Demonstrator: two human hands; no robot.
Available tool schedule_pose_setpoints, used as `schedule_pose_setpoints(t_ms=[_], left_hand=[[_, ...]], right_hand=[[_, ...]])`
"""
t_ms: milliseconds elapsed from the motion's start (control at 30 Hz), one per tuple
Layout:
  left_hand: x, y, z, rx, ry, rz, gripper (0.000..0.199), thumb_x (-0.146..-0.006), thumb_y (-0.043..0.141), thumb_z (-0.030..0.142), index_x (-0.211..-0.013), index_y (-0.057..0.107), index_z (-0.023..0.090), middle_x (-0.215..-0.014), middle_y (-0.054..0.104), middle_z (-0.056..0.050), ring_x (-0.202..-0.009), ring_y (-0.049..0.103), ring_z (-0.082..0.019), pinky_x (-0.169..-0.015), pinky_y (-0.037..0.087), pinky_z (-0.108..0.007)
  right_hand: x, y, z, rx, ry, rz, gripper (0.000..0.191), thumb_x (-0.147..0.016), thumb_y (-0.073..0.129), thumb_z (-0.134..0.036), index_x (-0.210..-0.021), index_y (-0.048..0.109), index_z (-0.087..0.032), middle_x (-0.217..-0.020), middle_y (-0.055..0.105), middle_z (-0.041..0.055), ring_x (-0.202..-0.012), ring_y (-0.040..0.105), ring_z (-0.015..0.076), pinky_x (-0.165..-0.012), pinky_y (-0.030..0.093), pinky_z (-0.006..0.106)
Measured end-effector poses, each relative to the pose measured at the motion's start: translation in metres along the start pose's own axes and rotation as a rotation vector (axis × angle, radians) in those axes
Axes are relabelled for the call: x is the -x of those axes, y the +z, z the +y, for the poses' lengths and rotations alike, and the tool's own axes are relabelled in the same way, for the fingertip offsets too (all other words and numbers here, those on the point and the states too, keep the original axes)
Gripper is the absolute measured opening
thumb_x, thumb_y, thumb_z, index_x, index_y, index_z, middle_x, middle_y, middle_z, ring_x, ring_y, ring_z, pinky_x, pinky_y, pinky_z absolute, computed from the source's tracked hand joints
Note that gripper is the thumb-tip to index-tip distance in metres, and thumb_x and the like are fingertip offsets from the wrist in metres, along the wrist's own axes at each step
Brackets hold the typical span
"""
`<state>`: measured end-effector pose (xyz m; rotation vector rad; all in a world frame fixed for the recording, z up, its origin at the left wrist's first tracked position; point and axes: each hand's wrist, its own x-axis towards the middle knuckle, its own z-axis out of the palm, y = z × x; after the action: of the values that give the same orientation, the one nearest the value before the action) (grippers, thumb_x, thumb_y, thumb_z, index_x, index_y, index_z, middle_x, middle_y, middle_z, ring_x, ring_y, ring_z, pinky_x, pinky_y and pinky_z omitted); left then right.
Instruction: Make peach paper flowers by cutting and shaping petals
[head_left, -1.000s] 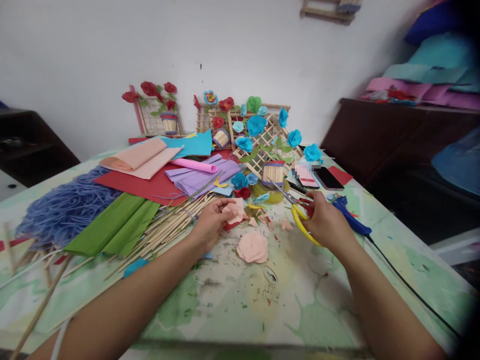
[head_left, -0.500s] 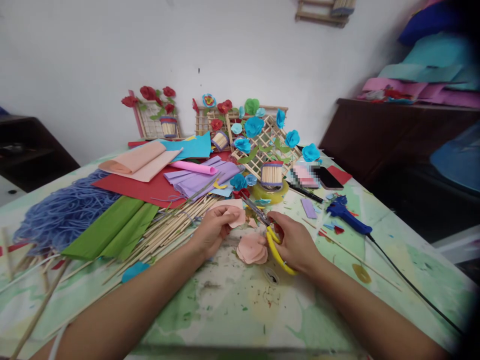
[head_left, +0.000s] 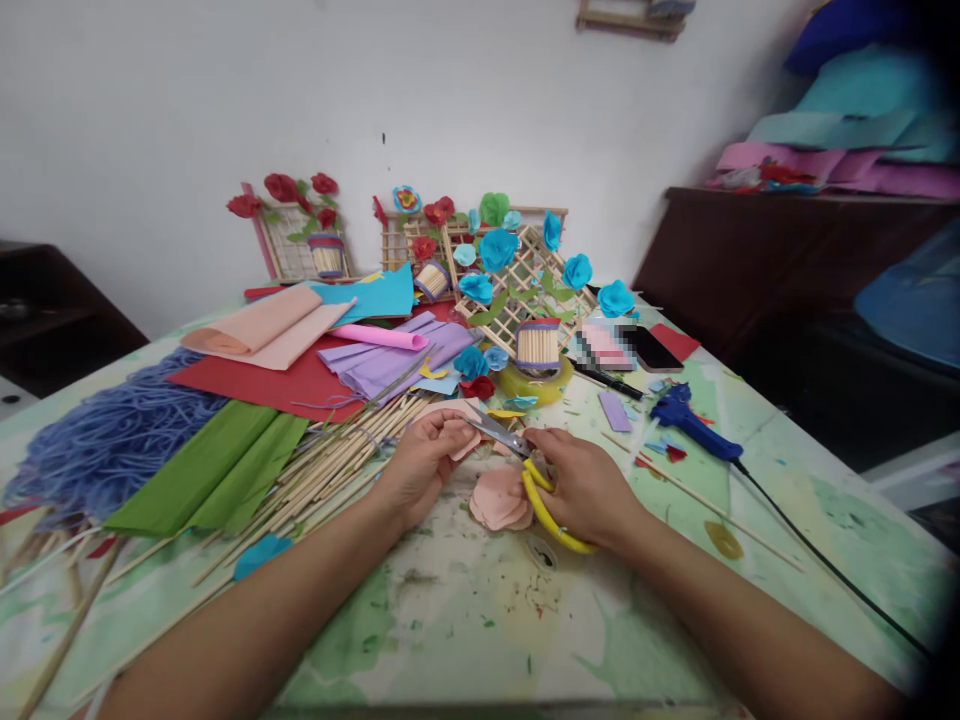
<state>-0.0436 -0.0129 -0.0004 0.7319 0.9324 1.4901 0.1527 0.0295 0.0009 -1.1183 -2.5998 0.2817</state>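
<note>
Between the fingertips of my left hand (head_left: pixel 427 455) is a small piece of peach paper (head_left: pixel 466 446). My right hand (head_left: pixel 581 485) is closed round the yellow handles of a pair of scissors (head_left: pixel 551 510). The blades point left and reach the paper at my left fingers; whether they are cutting into it I cannot tell. Below the blades, a stack of rounded peach paper petals (head_left: pixel 496 502) lies on the table. Behind my left hand lies another peach paper piece (head_left: pixel 450 407), partly hidden.
Bamboo sticks (head_left: pixel 337 470), green paper (head_left: pixel 217 470) and blue yarn (head_left: pixel 112 430) cover the left side. A blue glue gun (head_left: pixel 694 425) with a black cord lies at right, near a phone (head_left: pixel 654 350). Lattice frames with paper flowers (head_left: pixel 499 250) stand at the back.
The scissor blades have swung lower and left onto the peach paper, which is now tilted in my left fingers. The whole view has shifted slightly.
</note>
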Motion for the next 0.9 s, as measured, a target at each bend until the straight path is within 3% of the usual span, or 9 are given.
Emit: schedule_pose_setpoints(t_ms=[333, 467, 900], left_hand=[[-0.0007, 0.0000, 0.0000, -0.097, -0.012, 0.046, 0.014, -0.063, 0.074, 0.019, -0.073, 0.067, 0.012, -0.078, 0.067, -0.003, -0.073, 0.061, -0.011, -0.073, 0.048, -0.022], [-0.0006, 0.0016, 0.0020, -0.101, -0.006, 0.056, 0.017, -0.061, 0.076, 0.019, -0.074, 0.067, 0.012, -0.075, 0.068, -0.004, -0.069, 0.061, -0.011, -0.066, 0.047, -0.020], [-0.0010, 0.0020, 0.0049, -0.055, -0.013, 0.019, 0.013, -0.061, 0.076, 0.016, -0.070, 0.067, 0.010, -0.067, 0.065, -0.002, -0.061, 0.056, -0.008, -0.061, 0.047, -0.018]], right_hand=[[0.0003, 0.0006, -0.0004, 0.004, -0.002, 0.001, 0.049, -0.079, 0.054, -0.043, -0.123, 0.051, -0.021, -0.106, 0.063, 0.0083, -0.085, 0.058, 0.0203, -0.069, 0.037, 0.027], [0.0011, 0.0002, -0.0006, -0.003, -0.003, 0.012, 0.048, -0.078, 0.054, -0.041, -0.123, 0.051, -0.022, -0.108, 0.063, 0.0079, -0.081, 0.058, 0.0190, -0.067, 0.037, 0.027], [0.0007, 0.0002, -0.0003, -0.014, -0.012, 0.045, 0.044, -0.077, 0.056, -0.038, -0.119, 0.055, -0.023, -0.102, 0.064, 0.0069, -0.074, 0.059, 0.0170, -0.063, 0.037, 0.025]])
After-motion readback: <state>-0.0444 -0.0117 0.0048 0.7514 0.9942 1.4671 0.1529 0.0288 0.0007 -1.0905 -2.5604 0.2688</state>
